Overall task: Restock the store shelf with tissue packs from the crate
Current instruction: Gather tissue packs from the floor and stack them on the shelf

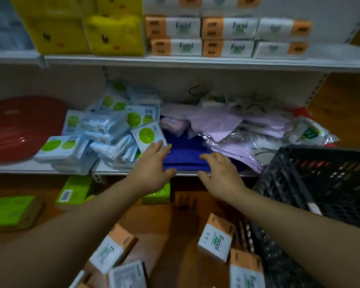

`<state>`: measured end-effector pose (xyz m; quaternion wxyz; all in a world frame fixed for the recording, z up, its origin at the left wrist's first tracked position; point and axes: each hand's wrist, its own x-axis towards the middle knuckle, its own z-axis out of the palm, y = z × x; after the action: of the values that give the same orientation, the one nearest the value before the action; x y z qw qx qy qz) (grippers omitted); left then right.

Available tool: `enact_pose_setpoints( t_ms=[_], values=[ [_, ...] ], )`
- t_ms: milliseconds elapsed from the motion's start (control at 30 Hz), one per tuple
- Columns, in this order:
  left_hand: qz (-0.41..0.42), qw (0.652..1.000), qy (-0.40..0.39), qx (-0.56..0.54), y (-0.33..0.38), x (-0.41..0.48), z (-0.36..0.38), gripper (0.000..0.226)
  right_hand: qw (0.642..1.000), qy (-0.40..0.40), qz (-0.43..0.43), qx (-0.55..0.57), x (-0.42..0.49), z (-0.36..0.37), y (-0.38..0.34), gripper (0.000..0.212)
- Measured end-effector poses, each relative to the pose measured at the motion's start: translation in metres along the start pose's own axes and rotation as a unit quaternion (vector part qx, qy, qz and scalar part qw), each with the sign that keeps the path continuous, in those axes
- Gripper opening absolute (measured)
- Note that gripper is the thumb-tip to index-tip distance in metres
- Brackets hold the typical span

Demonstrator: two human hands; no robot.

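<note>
On the store shelf (19, 168), left hand (152, 165) and right hand (221, 174), both spread, rest on a blue folded cloth (185, 151); black crate (330, 183) sits at four o'clock.

Dimly lit, with a bluish cast and soft blur toward the corners. Furnished with white metal shelving (195, 64): two boards one above the other, backed by a plain pale panel (50, 84) and carried on slotted uprights (105, 74) at the back. Set on an orange-brown floor (158, 235), with the same brown showing beyond the right-hand upright.
</note>
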<state>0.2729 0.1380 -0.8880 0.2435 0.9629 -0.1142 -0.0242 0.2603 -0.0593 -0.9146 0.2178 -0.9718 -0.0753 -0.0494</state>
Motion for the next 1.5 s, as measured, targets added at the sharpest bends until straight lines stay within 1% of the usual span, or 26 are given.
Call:
enact_pose_setpoints(
  t_ms=[100,167,233,267,300,333,367,400,433,467,533,567,600,667,733,800,867,967,1033,1067,1133,1233,1300,1367,1433,1500],
  values=[
    [-0.046,0.994,-0.1,-0.024,-0.005,-0.013,0.041,0.078,0.991,-0.116,0.053,-0.04,-0.022,0.026,0.021,0.053],
    [-0.083,0.981,-0.162,-0.062,-0.005,-0.02,0.068,0.081,0.975,-0.192,0.09,-0.068,-0.033,0.041,0.035,0.056],
    [-0.143,0.955,-0.204,-0.162,-0.007,-0.025,0.097,0.083,0.955,-0.254,0.131,-0.083,-0.043,0.055,0.049,0.058],
    [-0.173,0.939,-0.205,-0.212,-0.008,-0.028,0.11,0.08,0.946,-0.274,0.153,-0.081,-0.048,0.06,0.055,0.057],
    [-0.206,0.923,-0.209,-0.248,-0.01,-0.032,0.124,0.071,0.938,-0.29,0.171,-0.08,-0.053,0.066,0.061,0.056],
    [-0.236,0.909,-0.216,-0.268,-0.009,-0.037,0.135,0.057,0.932,-0.302,0.182,-0.083,-0.057,0.071,0.066,0.056],
    [-0.272,0.888,-0.234,-0.287,-0.007,-0.044,0.147,0.047,0.926,-0.315,0.188,-0.089,-0.06,0.077,0.072,0.059],
    [-0.299,0.867,-0.256,-0.304,-0.005,-0.051,0.158,0.045,0.921,-0.325,0.191,-0.098,-0.062,0.084,0.077,0.065],
    [-0.311,0.853,-0.276,-0.317,-0.004,-0.056,0.166,0.043,0.915,-0.337,0.195,-0.106,-0.064,0.088,0.08,0.073],
    [-0.318,0.838,-0.295,-0.331,-0.002,-0.061,0.173,0.033,0.909,-0.348,0.205,-0.104,-0.064,0.092,0.084,0.079],
    [-0.325,0.81,-0.325,-0.364,-0.001,-0.067,0.18,0.009,0.898,-0.364,0.239,-0.063,-0.066,0.097,0.09,0.084],
    [-0.33,0.798,-0.339,-0.373,-0.001,-0.069,0.183,0.003,0.891,-0.374,0.254,-0.038,-0.068,0.098,0.09,0.084],
    [-0.334,0.789,-0.355,-0.374,-0.002,-0.07,0.186,0.007,0.886,-0.381,0.263,-0.017,-0.07,0.1,0.088,0.082],
    [-0.351,0.77,-0.37,-0.384,-0.002,-0.072,0.192,0.016,0.882,-0.38,0.28,0.016,-0.074,0.107,0.085,0.068],
    [-0.372,0.767,-0.343,-0.393,-0.008,-0.07,0.199,0.018,0.881,-0.368,0.295,0.043,-0.077,0.114,0.08,0.054],
    [-0.383,0.771,-0.283,-0.422,-0.017,-0.065,0.201,0.025,0.883,-0.342,0.309,0.087,-0.076,0.117,0.074,0.05],
    [-0.374,0.783,-0.217,-0.448,-0.023,-0.059,0.197,0.033,0.89,-0.298,0.316,0.141,-0.071,0.116,0.067,0.048],
    [-0.325,0.82,-0.103,-0.46,-0.027,-0.05,0.174,0.046,0.913,-0.199,0.296,0.197,-0.058,0.108,0.05,0.046],
    [-0.277,0.842,-0.043,-0.461,-0.025,-0.044,0.149,0.064,0.926,-0.133,0.269,0.228,-0.049,0.097,0.037,0.051],
    [-0.249,0.854,-0.023,-0.455,-0.022,-0.04,0.135,0.067,0.931,-0.104,0.25,0.244,-0.044,0.089,0.03,0.056],
    [-0.194,0.879,0.027,-0.435,-0.013,-0.034,0.105,0.06,0.939,-0.053,0.207,0.269,-0.036,0.07,0.019,0.065],
    [-0.138,0.888,0.115,-0.424,0.004,-0.023,0.064,0.04,0.944,0.02,0.134,0.301,-0.023,0.037,0.001,0.065],
    [-0.114,0.881,0.152,-0.433,0.016,-0.017,0.04,0.032,0.953,0.055,0.08,0.287,-0.016,0.014,-0.009,0.061],
    [-0.091,0.866,0.172,-0.461,0.028,-0.011,0.018,0.028,0.957,0.081,0.043,0.275,-0.012,-0.009,-0.017,0.06],
    [-0.066,0.857,0.186,-0.475,0.043,-0.007,-0.002,0.029,0.956,0.102,0.018,0.274,-0.006,-0.027,-0.022,0.06],
    [-0.034,0.857,0.194,-0.476,0.057,-0.007,-0.02,0.033,0.95,0.14,0.001,0.279,0.001,-0.043,-0.027,0.056]
  ],
)
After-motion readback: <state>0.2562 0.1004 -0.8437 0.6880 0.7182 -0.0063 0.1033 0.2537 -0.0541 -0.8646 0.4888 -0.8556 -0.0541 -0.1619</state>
